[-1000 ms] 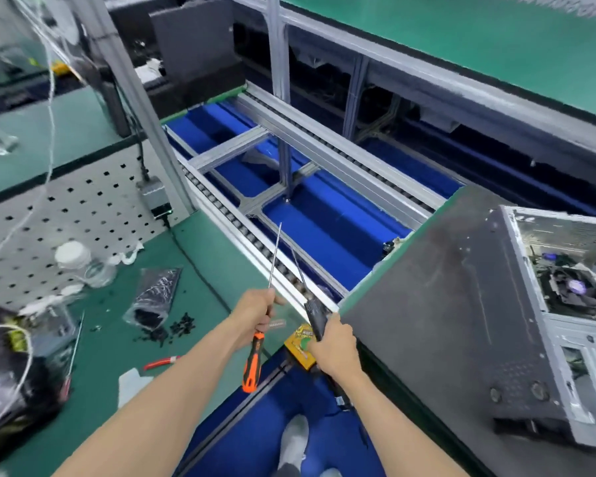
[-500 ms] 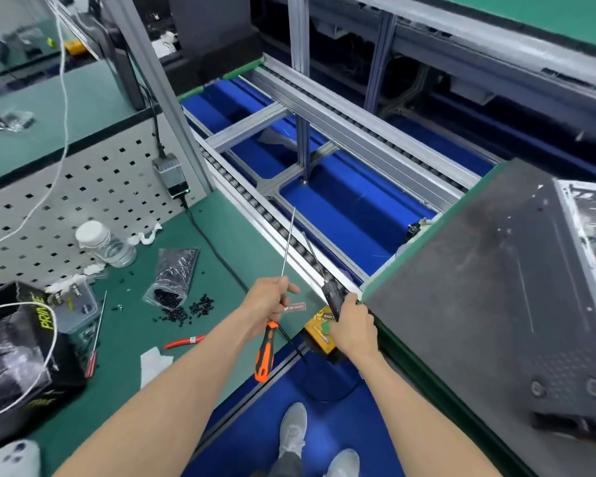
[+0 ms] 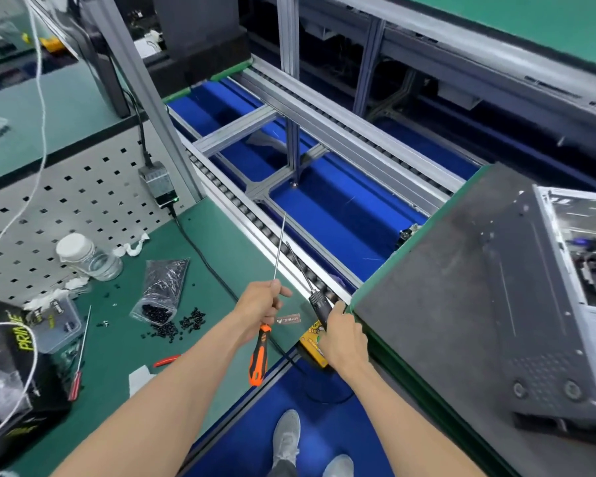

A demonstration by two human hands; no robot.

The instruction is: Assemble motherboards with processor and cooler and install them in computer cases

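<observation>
Head view: looking down at bench gap, both forearms reaching fwd.
Conveyor point(image 3: 324, 146): aluminium roller rails w/ cross-bars, open blue floor between them; widest free room in shot, runs diagonally from top centre to lower centre.
Pallet board point(image 3: 461, 297): flat dark grey sheet, scuffed, green edging; its near corner sits at the roller rail, right next to the R hand.
Computer case point(image 3: 582, 256): pale metal shell lying on the board at far R, open side up, cooler fan seen inside; partly cut off by frame edge.
Green bench mat point(image 3: 124, 339): smooth, L side; front edge drops to blue floor where grey shoes stand.
Pegboard point(image 3: 66, 208): white, square holes, upright behind mat.
Black box point(image 3: 11, 366): glossy, yellow lettering, L edge.
Screw bag point(image 3: 164, 284): clear crinkled plastic, black screws spilled beside it on mat.
Jar point(image 3: 86, 256): clear, white lid, on its side near pegboard.
Left hand point(image 3: 258, 304): fingers wrapped round thin steel shaft of orange screwdriver point(image 3: 259, 356); handle hangs down, tip points up over rail.
Right hand point(image 3: 341, 335): curled round black electric driver point(image 3: 319, 304), bit toward rollers, at board corner, over a yellow label.
Red screwdriver point(image 3: 78, 370): slim, flat on mat, apart from hands.
</observation>
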